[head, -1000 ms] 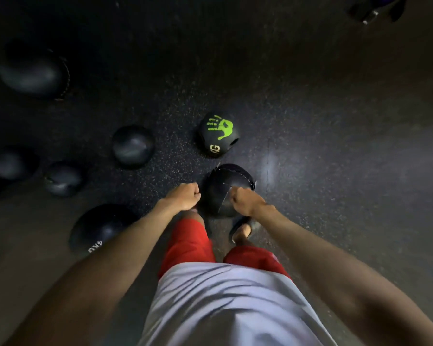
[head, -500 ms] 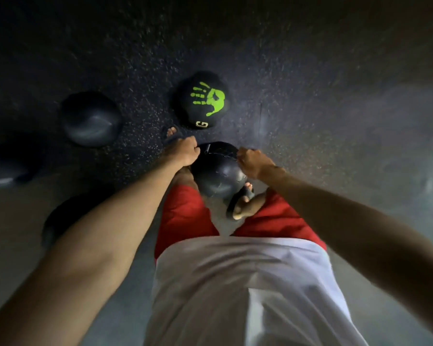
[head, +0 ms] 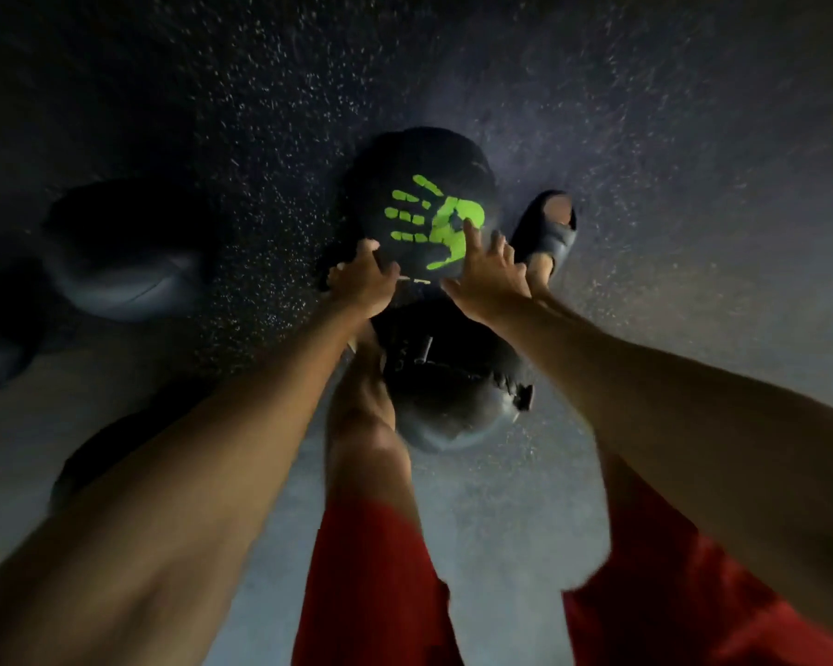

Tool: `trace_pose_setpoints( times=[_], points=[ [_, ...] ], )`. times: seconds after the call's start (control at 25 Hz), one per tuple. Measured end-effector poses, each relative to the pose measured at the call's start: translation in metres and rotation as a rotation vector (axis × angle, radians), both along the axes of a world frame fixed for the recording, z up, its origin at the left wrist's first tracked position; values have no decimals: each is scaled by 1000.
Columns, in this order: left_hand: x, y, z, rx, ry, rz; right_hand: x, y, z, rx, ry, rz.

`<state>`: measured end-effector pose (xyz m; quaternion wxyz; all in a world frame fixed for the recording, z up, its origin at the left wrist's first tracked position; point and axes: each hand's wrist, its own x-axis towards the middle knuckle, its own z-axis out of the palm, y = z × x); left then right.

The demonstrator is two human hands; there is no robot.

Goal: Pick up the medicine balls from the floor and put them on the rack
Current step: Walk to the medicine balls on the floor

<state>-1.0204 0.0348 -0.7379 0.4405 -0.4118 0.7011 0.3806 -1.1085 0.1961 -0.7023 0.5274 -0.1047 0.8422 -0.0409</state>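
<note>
In the head view, a black medicine ball [head: 424, 204] printed with a green handprint [head: 434, 221] was seen on the speckled dark floor [head: 645, 113], just above the centre of the frame. As a sphere it had no long axis; the handprint faced up toward the camera, its fingers pointing toward nine o'clock and its heel toward five o'clock.

The left hand [head: 364, 281] was placed against the ball's edge at seven o'clock, fingers curled over the surface. The right hand [head: 489, 276] was laid on the ball at five o'clock, fingers spread, one fingertip [head: 467, 225] reaching onto the green palm mark. Neither hand was closed around the ball; whether the ball was lifted off the floor could not be told.

A second black ball [head: 458, 396] with stitched seams was seen directly at six o'clock of the first, between the forearms and beside a bare shin. A sandalled foot [head: 547, 233] was planted at three o'clock of the printed ball, just beside the right hand. A further dark ball [head: 121, 252] lay well apart at nine o'clock, and another dim one [head: 102, 454] at the lower left. Red shorts [head: 371, 593] filled the bottom edge. No container was visible.
</note>
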Motion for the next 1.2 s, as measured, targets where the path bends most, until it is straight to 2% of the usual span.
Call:
trace_pose_setpoints(
  times=[0.16,0.28,0.4,0.48,0.56,0.64,0.76,0.88,1.0,1.12,1.2],
  points=[
    [-12,-4,-75,35,3,309,0,1,-74,-10,2,76],
    [-30,5,-92,18,19,326,6,-5,-93,-40,113,28],
    [-65,7,-89,-126,172,368,-32,-18,-105,-114,141,-101],
    [-89,-3,-88,-196,306,411,-81,-30,-113,-164,137,-113],
    [-105,-4,-84,-181,429,344,-137,-48,-123,-134,133,-139],
    [-120,-1,-84,-176,514,169,-181,-70,-132,-128,147,-226],
    [-164,-12,-88,-249,486,24,-207,-84,-137,-241,278,-305],
    [-223,-31,-89,-232,385,37,-195,-66,-126,-346,381,-277],
    [-276,-34,-95,-341,285,134,-180,-38,-121,-402,308,-221],
    [-306,-43,-94,-408,343,344,-194,-31,-126,-382,288,-161],
    [-303,-49,-85,-422,454,239,-222,-42,-128,-339,322,-155]
  ],
)
